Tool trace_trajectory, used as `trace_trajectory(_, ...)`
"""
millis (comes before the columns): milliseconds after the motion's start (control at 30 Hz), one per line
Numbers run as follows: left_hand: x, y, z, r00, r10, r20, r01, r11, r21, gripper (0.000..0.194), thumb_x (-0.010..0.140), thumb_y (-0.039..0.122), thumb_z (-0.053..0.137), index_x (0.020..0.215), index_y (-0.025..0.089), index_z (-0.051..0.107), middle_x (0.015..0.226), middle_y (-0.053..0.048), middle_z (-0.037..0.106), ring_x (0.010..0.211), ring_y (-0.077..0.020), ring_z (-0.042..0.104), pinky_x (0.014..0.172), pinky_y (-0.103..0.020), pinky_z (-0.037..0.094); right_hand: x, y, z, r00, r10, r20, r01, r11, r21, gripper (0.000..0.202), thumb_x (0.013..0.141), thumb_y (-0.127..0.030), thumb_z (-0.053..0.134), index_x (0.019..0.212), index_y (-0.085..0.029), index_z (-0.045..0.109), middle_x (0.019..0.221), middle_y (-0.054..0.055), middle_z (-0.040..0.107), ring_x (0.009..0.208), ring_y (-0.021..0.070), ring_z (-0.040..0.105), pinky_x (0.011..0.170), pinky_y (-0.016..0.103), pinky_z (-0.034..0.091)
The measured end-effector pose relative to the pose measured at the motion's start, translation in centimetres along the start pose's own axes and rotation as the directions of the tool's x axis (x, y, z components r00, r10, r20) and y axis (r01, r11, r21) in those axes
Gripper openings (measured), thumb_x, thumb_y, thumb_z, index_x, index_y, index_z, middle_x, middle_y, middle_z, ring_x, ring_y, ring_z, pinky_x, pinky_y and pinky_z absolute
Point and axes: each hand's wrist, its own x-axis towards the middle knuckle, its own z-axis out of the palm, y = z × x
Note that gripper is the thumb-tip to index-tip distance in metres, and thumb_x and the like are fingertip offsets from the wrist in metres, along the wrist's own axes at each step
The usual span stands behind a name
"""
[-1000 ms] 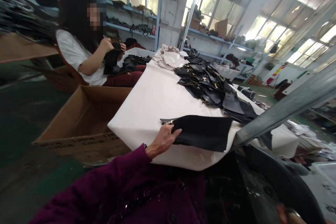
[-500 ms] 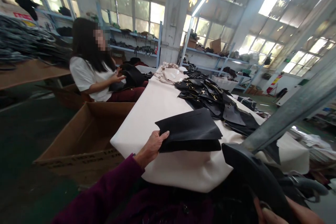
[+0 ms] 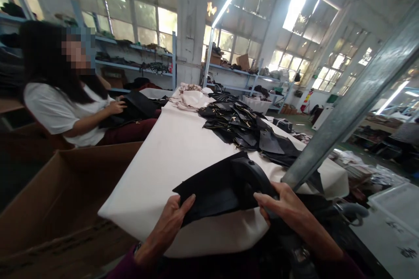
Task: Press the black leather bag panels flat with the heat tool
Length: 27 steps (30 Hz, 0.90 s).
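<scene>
My left hand (image 3: 173, 216) has its thumb and fingers closed on the near left end of a black sheet (image 3: 209, 196), thumb on top. The sheet stretches from there to my right hand (image 3: 281, 202), tilted over the near end of the white-covered desk (image 3: 147, 152). My right hand is closed round a black curved piece (image 3: 253, 174), whose upper end lies over the sheet's right part; whether those fingers also pinch the sheet, I cannot tell. Beyond my right hand, farther up the desk, sits a heap of black pieces (image 3: 235, 124) with gold-coloured bits showing, and past that some pale material (image 3: 191, 98). A metal post (image 3: 330, 139) slants up just beyond my right hand, and a whitish box (image 3: 393, 218) with dark marks is off to its right. Left of my left hand, an open cardboard box (image 3: 75, 244) stands beside the desk. Farther off on that side, a co-worker (image 3: 55, 109) in a white top holds black material (image 3: 139, 107).
</scene>
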Motion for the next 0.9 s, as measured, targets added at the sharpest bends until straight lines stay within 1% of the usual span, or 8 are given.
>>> trace_trajectory(67,-0.2,-0.1,0.0,0.999,0.007,0.034,-0.009,0.999,0.035,0.05,0.064,0.061,0.059,0.054,0.02,0.031,0.049,0.008,0.025,0.047,-0.0079,0.026,0.044,-0.022,0.024,0.5,-0.1,-0.2,1.0,-0.005,-0.016,0.005,1.0,0.023,0.029,0.081,-0.042,0.055,0.066,-0.018,0.054,0.048,-0.005,0.055,0.041,0.0104,0.049,0.04,0.02,0.038)
trace_trajectory(167,-0.6,0.1,0.3,0.995,0.019,0.102,-0.023,0.999,0.04,0.05,0.067,0.062,0.054,0.053,0.02,0.032,0.05,0.007,0.027,0.048,-0.0085,0.027,0.045,-0.023,0.023,0.9,0.2,-1.2,0.997,-0.003,-0.076,0.005,0.999,0.038,0.03,0.081,-0.043,0.056,0.066,-0.017,0.054,0.051,-0.004,0.056,0.044,0.0104,0.051,0.043,0.021,0.038)
trace_trajectory(300,-0.8,0.0,0.7,0.999,0.02,0.029,-0.023,0.996,0.091,0.049,0.068,0.06,0.054,0.052,0.021,0.028,0.049,0.007,0.024,0.048,-0.0084,0.024,0.044,-0.023,0.021,0.0,1.1,-3.3,0.989,0.045,-0.141,-0.04,0.998,0.04,0.029,0.08,-0.042,0.057,0.065,-0.018,0.055,0.052,-0.004,0.055,0.046,0.0118,0.051,0.046,0.023,0.04)
trace_trajectory(433,-0.4,0.0,1.1,0.998,0.048,-0.034,-0.044,0.995,0.091,0.05,0.067,0.057,0.056,0.051,0.022,0.025,0.048,0.006,0.024,0.048,-0.0082,0.024,0.044,-0.023,0.022,-3.0,1.6,-4.3,0.981,0.124,-0.151,-0.119,0.992,0.041,0.025,0.083,-0.041,0.054,0.07,-0.02,0.052,0.053,-0.006,0.054,0.046,0.0122,0.051,0.045,0.023,0.041)
trace_trajectory(567,0.2,0.3,1.3,0.997,0.05,-0.062,-0.043,0.993,0.108,0.051,0.064,0.058,0.058,0.049,0.022,0.025,0.045,0.007,0.023,0.046,-0.0078,0.023,0.041,-0.023,0.021,-5.9,1.7,-3.1,0.983,0.154,-0.099,-0.157,0.988,-0.015,0.03,0.085,-0.041,0.052,0.065,-0.019,0.052,0.05,-0.005,0.055,0.046,0.0128,0.052,0.048,0.024,0.041)
trace_trajectory(667,0.3,0.1,1.3,0.996,0.031,-0.085,-0.019,0.99,0.137,0.051,0.063,0.058,0.058,0.047,0.022,0.026,0.043,0.007,0.02,0.044,-0.0074,0.022,0.04,-0.023,0.02,-6.3,2.3,-1.3,0.986,0.161,-0.047,-0.163,0.985,-0.046,0.028,0.083,-0.039,0.055,0.064,-0.019,0.052,0.046,-0.005,0.055,0.045,0.0137,0.053,0.05,0.025,0.043)
trace_trajectory(767,0.2,-0.2,1.2,0.995,-0.014,-0.1,0.025,0.994,0.105,0.051,0.063,0.055,0.061,0.046,0.022,0.026,0.041,0.008,0.02,0.042,-0.0067,0.022,0.039,-0.024,0.019,-5.1,3.0,-0.2,0.985,0.168,-0.024,-0.169,0.984,-0.053,0.025,0.082,-0.037,0.055,0.065,-0.019,0.052,0.047,-0.006,0.054,0.044,0.0135,0.053,0.048,0.024,0.043)
trace_trajectory(900,1.1,0.9,1.0,0.989,-0.13,-0.066,0.12,0.982,-0.144,0.042,0.064,0.046,0.066,0.049,0.02,0.037,0.04,0.007,0.03,0.04,-0.0082,0.033,0.039,-0.022,0.025,-2.1,2.1,-0.2,0.983,0.173,-0.06,-0.177,0.982,-0.064,0.029,0.083,-0.041,0.052,0.066,-0.018,0.053,0.049,-0.004,0.054,0.045,0.0133,0.052,0.046,0.024,0.042)
